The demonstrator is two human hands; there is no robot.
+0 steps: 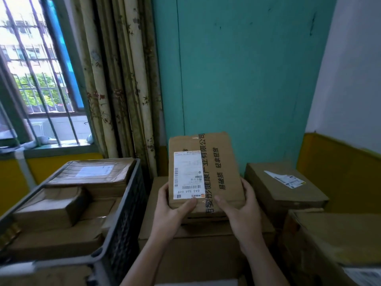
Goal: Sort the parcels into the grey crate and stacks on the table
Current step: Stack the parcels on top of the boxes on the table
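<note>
at the far left a barred window lets in daylight, with a flowered curtain hanging beside it. below them, on the left, the grey crate stands with brown parcels lying in it: a flat parcel with a pale label at the far end and a small box nearer, resting on others underneath.

just right of the crate, the left hand grips the near left corner of the held parcel, thumb pressed on top at the edge of its white shipping label and fingers curled round the left side. the parcel is a flat brown carton (printed with dark chinese characters along its length), lifted in the middle of the scene and tilted up toward the camera, its far end against the teal wall behind. the right hand grips the near right corner, thumb on top and fingers wrapped round the right edge.

under the held parcel sits a stack of larger cartons, touching the crate's side. further right, a brown carton with a torn label lies at the far side, and a bigger carton sits near the right edge, blurred.
</note>
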